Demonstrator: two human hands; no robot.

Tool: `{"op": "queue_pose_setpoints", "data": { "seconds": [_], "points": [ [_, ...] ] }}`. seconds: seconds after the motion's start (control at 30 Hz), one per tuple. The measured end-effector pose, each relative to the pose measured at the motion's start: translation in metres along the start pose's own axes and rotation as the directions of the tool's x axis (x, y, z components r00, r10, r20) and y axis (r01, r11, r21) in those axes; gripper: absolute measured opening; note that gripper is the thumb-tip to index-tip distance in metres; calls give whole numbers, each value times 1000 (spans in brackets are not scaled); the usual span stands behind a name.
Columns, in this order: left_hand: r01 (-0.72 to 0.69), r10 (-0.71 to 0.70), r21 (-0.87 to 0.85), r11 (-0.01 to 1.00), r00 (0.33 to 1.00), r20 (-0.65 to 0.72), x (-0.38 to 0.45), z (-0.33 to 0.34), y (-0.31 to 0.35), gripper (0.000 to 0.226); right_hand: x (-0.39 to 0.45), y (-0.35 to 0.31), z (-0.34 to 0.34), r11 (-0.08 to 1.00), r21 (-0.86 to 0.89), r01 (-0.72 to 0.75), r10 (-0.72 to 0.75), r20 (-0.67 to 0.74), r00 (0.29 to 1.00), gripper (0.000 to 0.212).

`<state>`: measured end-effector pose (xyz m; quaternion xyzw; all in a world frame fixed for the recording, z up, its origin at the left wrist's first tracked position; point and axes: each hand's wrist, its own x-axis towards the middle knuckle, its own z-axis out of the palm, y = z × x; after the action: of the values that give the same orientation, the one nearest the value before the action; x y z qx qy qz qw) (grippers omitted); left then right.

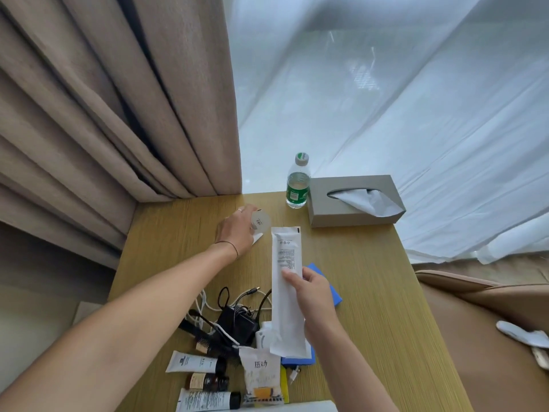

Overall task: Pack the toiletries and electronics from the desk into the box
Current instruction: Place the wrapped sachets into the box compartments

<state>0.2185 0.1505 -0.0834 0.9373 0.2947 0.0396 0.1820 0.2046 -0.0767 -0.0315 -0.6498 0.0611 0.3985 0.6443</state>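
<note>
My right hand (312, 289) grips a long white sealed packet (286, 281) upright above the wooden desk (371, 278). My left hand (236, 230) reaches to the far side of the desk and closes on a small round translucent item (261, 220) with a white wrapper under it. Near the front edge lie black cables and a charger (237, 321), white tubes (193, 361), a small brown bottle (205, 381), a snack pouch (261, 374) and a blue box (334, 295) partly hidden behind the packet. A white box edge (297, 407) shows at the bottom.
A water bottle with a green label (298, 185) and a grey tissue box (353, 200) stand at the desk's far edge. Beige curtains (118, 114) hang at the left, sheer white ones (416, 114) behind. A tan chair (490, 337) is at the right.
</note>
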Motion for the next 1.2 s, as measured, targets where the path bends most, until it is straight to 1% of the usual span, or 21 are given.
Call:
{"op": "queue_pose_setpoints", "data": {
  "seconds": [0.17, 0.3, 0.37, 0.47, 0.57, 0.73, 0.9, 0.97, 1.1, 1.2],
  "points": [
    [47, -59, -182, 982, 997, -59, -35, -23, 18, 24, -24, -9, 6, 1000, -22, 19, -19, 4, 1000, 14],
    [123, -160, -410, 904, 986, -56, -73, -44, 28, 10, -48, -16, 4, 998, -59, 22, -21, 13, 1000, 14],
    [159, -216, -483, 861, 974, -63, -94, -54, 31, 10, -64, -19, 3, 997, -75, 31, -28, 37, 999, 15],
    [182, -277, -546, 818, 956, -96, -127, -69, 32, 15, -87, -21, -2, 991, -114, 69, -63, 60, 996, 16],
    [188, -317, -642, 743, 944, -91, -168, -87, 35, 9, -113, -19, -9, 983, -146, 109, -98, 77, 992, 15],
    [203, -341, -781, 591, 940, -13, -242, -106, 37, 11, -157, -3, -20, 979, -156, 128, -120, 62, 991, 14],
    [262, -373, -859, 440, 923, 91, -305, -98, 37, 15, -186, 14, -23, 966, -179, 188, -189, 15, 982, 13],
    [282, -368, -864, 417, 922, 123, -323, -93, 32, 16, -194, 22, -23, 954, -210, 213, -219, -7, 976, 13],
    [278, -355, -874, 398, 925, 133, -352, -89, 21, 20, -207, 40, -28, 926, -289, 244, -259, -13, 966, 15],
    [289, -364, -870, 399, 921, 139, -367, -87, 14, 21, -214, 58, -34, 859, -442, 257, -288, -3, 958, 13]
  ]
}}
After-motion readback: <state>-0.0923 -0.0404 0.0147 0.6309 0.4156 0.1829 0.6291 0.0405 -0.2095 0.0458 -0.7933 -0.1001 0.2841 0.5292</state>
